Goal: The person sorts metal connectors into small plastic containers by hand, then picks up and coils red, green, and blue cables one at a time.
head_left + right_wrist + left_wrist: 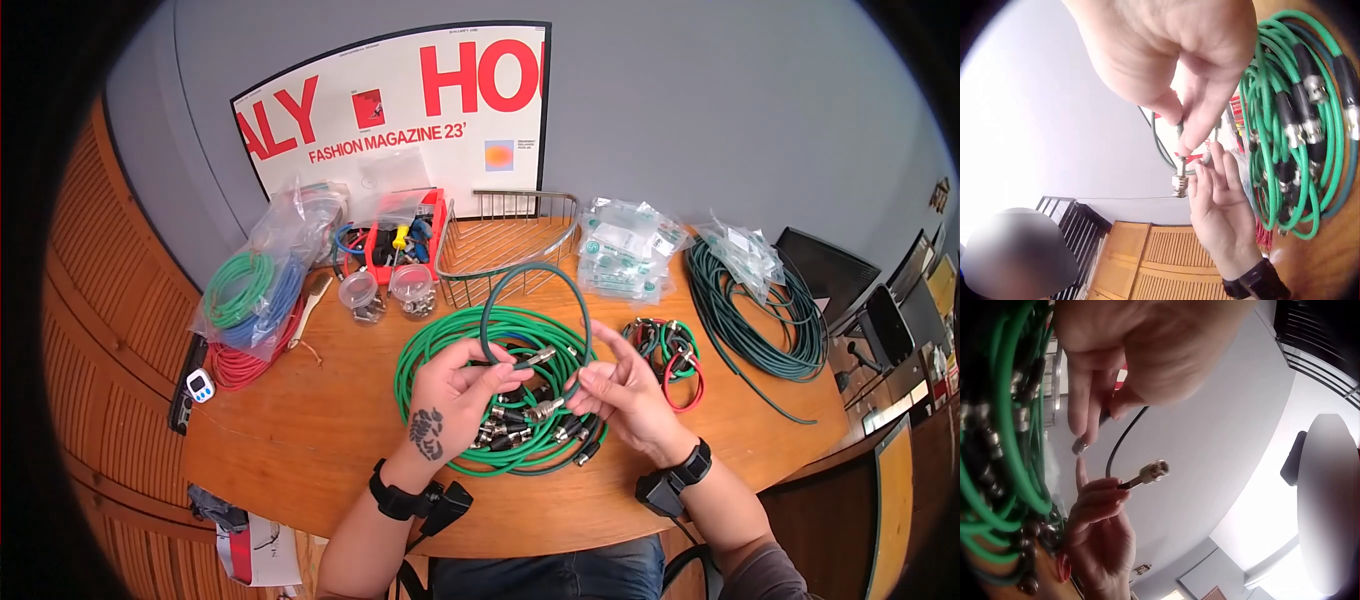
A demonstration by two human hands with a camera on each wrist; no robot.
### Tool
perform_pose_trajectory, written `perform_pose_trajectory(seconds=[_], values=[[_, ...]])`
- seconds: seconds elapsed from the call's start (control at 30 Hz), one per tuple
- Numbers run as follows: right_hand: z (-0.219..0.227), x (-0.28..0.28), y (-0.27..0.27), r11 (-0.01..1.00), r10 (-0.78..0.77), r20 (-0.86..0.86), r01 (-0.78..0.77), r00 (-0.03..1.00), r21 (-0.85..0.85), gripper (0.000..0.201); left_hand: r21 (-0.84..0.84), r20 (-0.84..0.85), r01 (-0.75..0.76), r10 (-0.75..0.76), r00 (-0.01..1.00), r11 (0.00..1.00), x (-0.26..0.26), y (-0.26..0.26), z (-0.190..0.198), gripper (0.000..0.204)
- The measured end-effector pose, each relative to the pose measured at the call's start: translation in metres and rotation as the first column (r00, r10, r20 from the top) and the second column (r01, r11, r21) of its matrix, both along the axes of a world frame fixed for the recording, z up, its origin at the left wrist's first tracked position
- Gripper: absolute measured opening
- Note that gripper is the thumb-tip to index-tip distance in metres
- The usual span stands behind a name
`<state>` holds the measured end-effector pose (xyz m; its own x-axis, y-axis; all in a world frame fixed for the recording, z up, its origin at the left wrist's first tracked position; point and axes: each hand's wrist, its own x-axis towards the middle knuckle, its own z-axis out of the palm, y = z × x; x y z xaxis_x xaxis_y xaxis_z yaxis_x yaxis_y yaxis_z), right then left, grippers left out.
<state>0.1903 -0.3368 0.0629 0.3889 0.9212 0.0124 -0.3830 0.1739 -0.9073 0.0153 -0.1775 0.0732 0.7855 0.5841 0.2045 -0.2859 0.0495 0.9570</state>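
Note:
A short dark green cable (536,267) arches up in a loop between my two hands, above the table. My left hand (450,400) pinches it near one end, where a metal connector (1080,446) pokes out past the fingers. Near the other end my right hand (632,398) pinches it between thumb and fingers, and a silver BNC connector (1179,181) sticks out. The two ends are apart. Below the hands lies a big coil of bright green cables (411,350) with many black-booted metal connectors, partly hidden by the hands.
A wire basket (510,240), a red bin (437,225) and two clear tubs of connectors (411,290) stand behind. Bagged cables (245,300) lie left. Plastic bags (630,250), a small cable bundle (683,370) and a dark green coil (730,330) lie right.

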Motion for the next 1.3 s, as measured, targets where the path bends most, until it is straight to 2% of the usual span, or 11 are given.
perform_pose_trajectory(seconds=[0.1, 0.2, 0.27, 0.33, 0.4, 0.47, 0.5, 0.63, 0.77, 0.97, 1.3], values=[[-0.012, -0.006, 0.003, 0.956, 0.28, -0.276, -0.24, 0.919, 0.171, 0.076, 0.012, 0.033, 0.069, -0.069, 0.997, 0.998, 0.003, -0.009, -0.005, 0.017], [-0.018, -0.01, 0.006, 0.906, 0.418, -0.309, -0.368, 0.854, 0.209, 0.066, 0.023, -0.029, 0.145, -0.145, 0.989, 0.989, 0.004, -0.017, -0.004, 0.022], [-0.018, -0.011, 0.007, 0.911, 0.411, -0.242, -0.387, 0.879, 0.14, 0.053, 0.027, 0.018, 0.175, -0.175, 0.984, 0.984, 0.006, -0.021, -0.007, 0.025], [-0.021, -0.01, 0.006, 0.93, 0.365, -0.362, -0.32, 0.858, 0.18, 0.046, -0.078, 0.02, 0.162, -0.161, 0.987, 0.984, 0.007, -0.027, -0.002, 0.027], [-0.023, -0.006, 0.006, 0.93, 0.357, -0.343, -0.299, 0.869, 0.212, 0.037, -0.086, 0.033, 0.183, -0.18, 0.983, 0.979, 0.008, -0.028, -0.002, 0.03], [-0.027, -0.003, 0.007, 0.959, 0.24, -0.386, -0.156, 0.891, 0.236, 0.028, -0.02, 0.063, 0.133, -0.132, 0.989, 0.991, 0.008, -0.024, -0.012, 0.033], [-0.027, -0.001, 0.007, 0.962, 0.217, -0.386, -0.129, 0.897, 0.241, 0.023, -0.025, -0.024, 0.116, -0.117, 0.993, 0.993, 0.008, -0.025, -0.01, 0.033], [-0.026, -0.006, 0.008, 0.974, 0.168, -0.33, -0.105, 0.929, 0.201, 0.023, 0.02, -0.11, 0.153, -0.15, 0.983, 0.988, 0.008, -0.028, -0.011, 0.033], [-0.023, -0.01, 0.006, 0.986, 0.121, -0.245, -0.088, 0.962, 0.142, 0.021, -0.002, -0.053, 0.128, -0.128, 0.99, 0.992, 0.009, -0.02, -0.021, 0.026], [-0.024, -0.001, 0.009, 0.98, 0.037, -0.212, 0.006, 0.977, 0.196, 0.022, -0.158, 0.1, -0.052, 0.069, 0.993, 0.986, 0.01, -0.019, -0.011, 0.016], [-0.025, -0.006, 0.009, 0.988, -0.049, -0.038, 0.054, 0.998, 0.144, 0.017, -0.093, 0.016, -0.001, 0.002, 1.0, 0.996, 0.008, -0.018, -0.006, 0.008]])
